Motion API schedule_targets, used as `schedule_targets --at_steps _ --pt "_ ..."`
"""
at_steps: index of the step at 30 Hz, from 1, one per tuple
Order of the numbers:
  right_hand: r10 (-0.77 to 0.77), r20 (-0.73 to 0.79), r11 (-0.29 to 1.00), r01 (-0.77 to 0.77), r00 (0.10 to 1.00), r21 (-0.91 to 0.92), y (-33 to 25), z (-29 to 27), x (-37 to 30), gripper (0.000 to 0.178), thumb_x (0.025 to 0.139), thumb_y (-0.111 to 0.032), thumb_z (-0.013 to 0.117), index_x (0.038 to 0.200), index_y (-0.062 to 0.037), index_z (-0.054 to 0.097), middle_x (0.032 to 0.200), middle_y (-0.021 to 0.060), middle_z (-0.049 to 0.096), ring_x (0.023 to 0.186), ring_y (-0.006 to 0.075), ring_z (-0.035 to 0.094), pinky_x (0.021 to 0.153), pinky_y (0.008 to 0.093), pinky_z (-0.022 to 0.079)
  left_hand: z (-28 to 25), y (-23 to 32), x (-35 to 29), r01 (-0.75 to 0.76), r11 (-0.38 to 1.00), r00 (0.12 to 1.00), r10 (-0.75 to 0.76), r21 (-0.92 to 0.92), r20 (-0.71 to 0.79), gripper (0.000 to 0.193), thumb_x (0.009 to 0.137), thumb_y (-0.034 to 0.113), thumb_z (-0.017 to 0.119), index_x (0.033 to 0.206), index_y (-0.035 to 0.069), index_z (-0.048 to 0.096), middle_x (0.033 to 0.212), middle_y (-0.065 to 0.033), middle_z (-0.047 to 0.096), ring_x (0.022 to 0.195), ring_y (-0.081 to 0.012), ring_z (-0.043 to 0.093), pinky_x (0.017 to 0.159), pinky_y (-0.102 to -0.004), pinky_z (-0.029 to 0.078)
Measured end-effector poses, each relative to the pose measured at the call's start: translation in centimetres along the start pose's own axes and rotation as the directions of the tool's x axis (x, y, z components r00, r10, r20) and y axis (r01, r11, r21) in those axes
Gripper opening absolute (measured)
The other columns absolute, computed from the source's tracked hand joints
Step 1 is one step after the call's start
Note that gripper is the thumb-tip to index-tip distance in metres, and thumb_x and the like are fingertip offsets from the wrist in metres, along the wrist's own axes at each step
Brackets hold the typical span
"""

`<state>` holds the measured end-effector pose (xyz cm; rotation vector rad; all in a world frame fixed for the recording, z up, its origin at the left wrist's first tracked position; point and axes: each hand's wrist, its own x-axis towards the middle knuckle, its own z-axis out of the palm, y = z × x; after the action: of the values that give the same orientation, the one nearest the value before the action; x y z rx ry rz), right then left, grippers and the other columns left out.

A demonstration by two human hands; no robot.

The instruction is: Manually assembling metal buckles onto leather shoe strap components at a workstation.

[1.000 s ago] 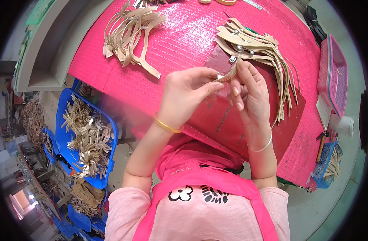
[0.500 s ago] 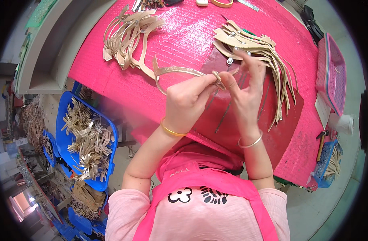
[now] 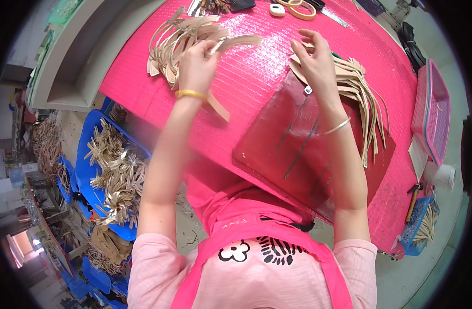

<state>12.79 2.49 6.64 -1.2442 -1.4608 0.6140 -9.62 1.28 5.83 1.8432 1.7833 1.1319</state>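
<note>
My left hand (image 3: 197,69) is closed on a gold-tan strap (image 3: 241,40), whose one end sticks out to the right. A tan strip end (image 3: 218,108) hangs below the same wrist. Just behind that hand lies a pile of curved tan straps (image 3: 164,56). My right hand (image 3: 317,64) is at the far end of a bundle of long tan straps (image 3: 367,95). Its thumb and fingers are curved and apart, with the fingertips over the strap ends. A small silver buckle (image 3: 308,90) shows beside it. Under the bundle is a dark red mat (image 3: 277,149).
The table has a pink cover (image 3: 236,87). At its far edge are a white device (image 3: 277,10) and tape rolls (image 3: 301,9). Pink baskets (image 3: 432,110) and a hammer (image 3: 413,201) are at right. At left, a blue bin (image 3: 84,154) holds bunched straps beside a grey shelf (image 3: 81,62).
Both hands have come apart from the middle and moved away from me. The left carried the strap to the left-hand pile; the right reached the bundle on the right.
</note>
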Motion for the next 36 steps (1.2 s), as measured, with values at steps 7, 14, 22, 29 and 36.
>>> schedule_targets --at_steps 7,14,22,29,36 --pt "0.113 0.311 0.993 -0.105 0.944 -0.045 -1.1 -2.2 -4.8 0.012 0.078 -0.006 0.052 0.086 0.0026 0.056 0.073 0.0064 0.057 0.061 0.0093 0.054 0.056 0.0221 0.043 -0.8 -6.2 2.9 -0.01 0.621 0.928 0.298 0.784 -0.224 0.006 0.067 0.01 0.057 0.069 0.005 0.059 0.072 -0.012 0.059 0.072 -0.0261 0.056 0.067 -0.0383 0.042" --pt "0.205 0.319 0.977 -0.175 0.925 -0.122 -1.8 -4.1 -7.8 0.01 0.077 -0.003 0.052 0.084 0.0022 0.057 0.068 0.0075 0.056 0.059 0.0116 0.055 0.053 0.023 0.042 -1.6 -3.5 3.9 -0.109 0.759 0.956 0.256 0.642 -0.14 0.008 0.068 0.012 0.056 0.074 0.006 0.059 0.078 -0.0092 0.058 0.079 -0.0252 0.052 0.07 -0.0366 0.041" --pt "0.124 0.432 0.963 -0.004 0.893 -0.269 -3.7 -4.4 -9.2 0.007 0.075 -0.003 0.054 0.081 -0.0002 0.055 0.068 0.0096 0.052 0.058 0.0186 0.052 0.051 0.0263 0.041 -0.1 -12.8 8.2 0.174 0.524 0.975 0.025 0.834 -0.219 0.075 0.072 0.017 0.058 0.129 0.037 0.013 0.137 -0.0118 0.008 0.106 -0.0348 0.039 0.082 -0.0566 0.035" --pt "0.148 0.15 0.923 -0.082 0.977 -0.375 -1.1 -9.3 -8.7 0.008 0.076 -0.003 0.055 0.082 0.0016 0.057 0.074 0.0104 0.057 0.064 0.0155 0.054 0.056 0.0244 0.042 -4.1 -17.8 14.5 0.147 0.255 0.968 0.161 0.956 -0.191 0.069 0.075 0.022 0.054 0.128 0.04 0.014 0.13 -0.0084 0.024 0.09 -0.0272 0.048 0.063 -0.0414 0.043" --pt "-0.018 -0.081 0.62 -0.052 0.997 -0.783 7.3 -16.8 -0.7 0.016 0.073 -0.012 0.057 0.082 0.0017 0.057 0.069 0.0148 0.056 0.062 0.0229 0.055 0.061 0.0313 0.043 -7.9 -10.7 14.4 0.134 0.606 0.975 -0.22 0.784 0.004 0.093 0.06 0.023 0.071 0.13 0.035 0.01 0.135 -0.0129 0.015 0.121 -0.0347 0.021 0.093 -0.0555 0.019"
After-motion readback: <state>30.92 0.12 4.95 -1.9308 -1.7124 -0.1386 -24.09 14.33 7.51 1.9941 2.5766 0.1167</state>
